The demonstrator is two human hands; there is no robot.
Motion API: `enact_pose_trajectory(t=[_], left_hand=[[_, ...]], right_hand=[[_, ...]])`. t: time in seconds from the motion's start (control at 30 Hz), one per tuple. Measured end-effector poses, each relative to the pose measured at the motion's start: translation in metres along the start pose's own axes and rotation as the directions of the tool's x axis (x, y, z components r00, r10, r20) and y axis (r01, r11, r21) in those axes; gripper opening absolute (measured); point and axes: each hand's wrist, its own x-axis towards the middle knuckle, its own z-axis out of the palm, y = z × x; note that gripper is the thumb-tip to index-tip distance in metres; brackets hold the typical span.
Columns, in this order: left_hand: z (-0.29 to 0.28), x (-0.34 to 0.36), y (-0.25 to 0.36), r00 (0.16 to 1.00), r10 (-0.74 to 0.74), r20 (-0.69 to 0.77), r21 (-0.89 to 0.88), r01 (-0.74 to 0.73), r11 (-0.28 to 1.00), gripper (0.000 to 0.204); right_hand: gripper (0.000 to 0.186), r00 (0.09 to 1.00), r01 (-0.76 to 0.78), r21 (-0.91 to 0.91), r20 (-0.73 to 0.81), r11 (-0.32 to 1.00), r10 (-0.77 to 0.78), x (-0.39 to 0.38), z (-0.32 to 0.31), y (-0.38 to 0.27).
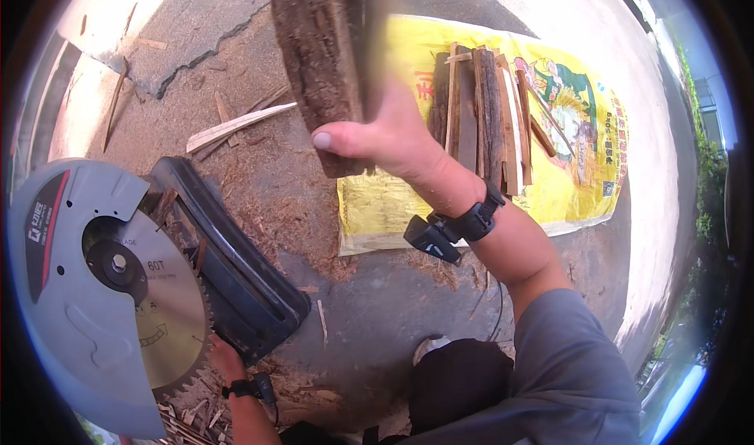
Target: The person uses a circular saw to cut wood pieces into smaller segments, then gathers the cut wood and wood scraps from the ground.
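My right hand is raised at the upper middle, thumb across a rough, bark-covered board, gripping it; the board runs out past the top edge. My left hand is low beside the toothed blade of a chop saw with a grey guard and black base; its fingers are largely hidden. To the right, a bundle of narrow wood pieces lies on a printed yellow sack.
Loose pale slats lie on cracked, sawdust-covered concrete. Wood scraps are piled beneath the saw. A cord runs on the ground near my knee. Sunlit pavement and greenery are at the right rim.
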Motion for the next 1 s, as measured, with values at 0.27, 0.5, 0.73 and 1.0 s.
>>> enact_pose_trajectory(t=[0.27, 0.5, 0.73, 1.0], left_hand=[[-0.007, 0.003, 0.006, 0.999, 0.013, -0.040, -0.088, -0.016, 0.996, 0.054], [-0.011, -0.005, 0.031, 1.000, -0.014, -0.018, -0.031, 0.013, 0.999, 0.051], [-0.018, -0.007, 0.041, 0.994, -0.105, -0.032, 0.074, 0.107, 0.991, 0.051], [-0.021, -0.008, 0.018, 0.996, -0.089, -0.003, 0.235, 0.087, 0.968, 0.050]], right_hand=[[0.066, 0.849, -0.332, -0.444, -0.525, 0.832, 0.059, -0.081, -0.232, -0.027], [0.106, 0.824, -0.557, -0.765, -0.557, 0.323, 0.102, -0.140, -0.355, 0.031], [0.091, 0.784, -0.603, -0.763, -0.513, 0.233, 0.350, -0.125, -0.342, 0.049], [0.064, 0.953, -0.303, -0.944, -0.298, 0.131, 0.055, -0.072, -0.216, 0.008]])
